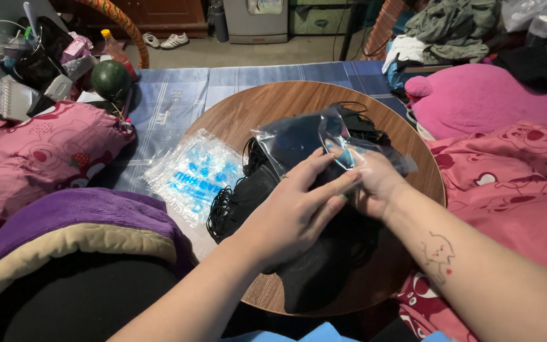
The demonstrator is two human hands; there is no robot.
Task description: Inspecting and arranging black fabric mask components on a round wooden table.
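My left hand and my right hand meet over a round wooden table, both gripping a clear plastic bag that holds something black. The bag is lifted a little above a heap of black face masks with thin ear loops, which covers the table's middle and front. A stack of flat clear bags with blue print lies at the table's left edge, apart from both hands.
Pink patterned bedding lies left and right of the table, with a purple blanket at the near left. A pink cushion, a pile of clothes, a green melon and assorted clutter sit behind.
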